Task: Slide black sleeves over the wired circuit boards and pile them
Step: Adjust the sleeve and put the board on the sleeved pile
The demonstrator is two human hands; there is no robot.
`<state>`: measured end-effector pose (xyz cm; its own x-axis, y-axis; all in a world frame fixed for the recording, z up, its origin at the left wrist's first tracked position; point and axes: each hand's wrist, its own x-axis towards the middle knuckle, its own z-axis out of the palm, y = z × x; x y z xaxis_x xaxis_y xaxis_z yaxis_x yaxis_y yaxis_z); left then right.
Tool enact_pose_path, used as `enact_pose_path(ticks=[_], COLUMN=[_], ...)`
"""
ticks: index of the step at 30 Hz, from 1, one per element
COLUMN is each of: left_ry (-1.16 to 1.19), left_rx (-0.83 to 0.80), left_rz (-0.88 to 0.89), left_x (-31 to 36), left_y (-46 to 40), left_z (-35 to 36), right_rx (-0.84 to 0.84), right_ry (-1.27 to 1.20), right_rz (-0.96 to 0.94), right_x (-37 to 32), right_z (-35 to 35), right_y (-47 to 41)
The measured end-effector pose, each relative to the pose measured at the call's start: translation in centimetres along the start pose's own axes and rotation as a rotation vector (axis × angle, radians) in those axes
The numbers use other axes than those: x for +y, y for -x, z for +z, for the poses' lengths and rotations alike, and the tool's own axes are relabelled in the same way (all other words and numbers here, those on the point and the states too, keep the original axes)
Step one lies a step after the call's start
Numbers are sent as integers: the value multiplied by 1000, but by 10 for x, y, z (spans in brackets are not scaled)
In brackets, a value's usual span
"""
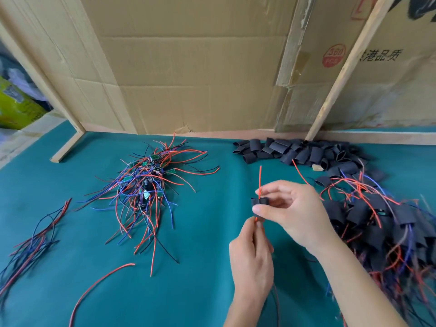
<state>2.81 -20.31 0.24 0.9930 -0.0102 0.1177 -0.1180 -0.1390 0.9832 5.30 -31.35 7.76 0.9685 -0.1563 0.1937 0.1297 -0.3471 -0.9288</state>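
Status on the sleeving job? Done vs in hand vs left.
Done: a big pile of sleeved boards lies at the right. In hand: the right hand pinches one black sleeve with a red wire poking out the top, while the left hand holds the wires below it. Left: a tangle of bare wired boards at centre, plus empty sleeves at the back.
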Motion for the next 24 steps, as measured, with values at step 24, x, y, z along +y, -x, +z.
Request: enact_pose_path(ticks=[24], left_ry=[-21], left_rx=[-98], left_rz=[29], left_x=[-5], left_y=[-1], left_z=[-4], right_rx=[34], right_ry=[-295], right_rz=[147], right_x=[46], right_z=[-11], right_y=[20])
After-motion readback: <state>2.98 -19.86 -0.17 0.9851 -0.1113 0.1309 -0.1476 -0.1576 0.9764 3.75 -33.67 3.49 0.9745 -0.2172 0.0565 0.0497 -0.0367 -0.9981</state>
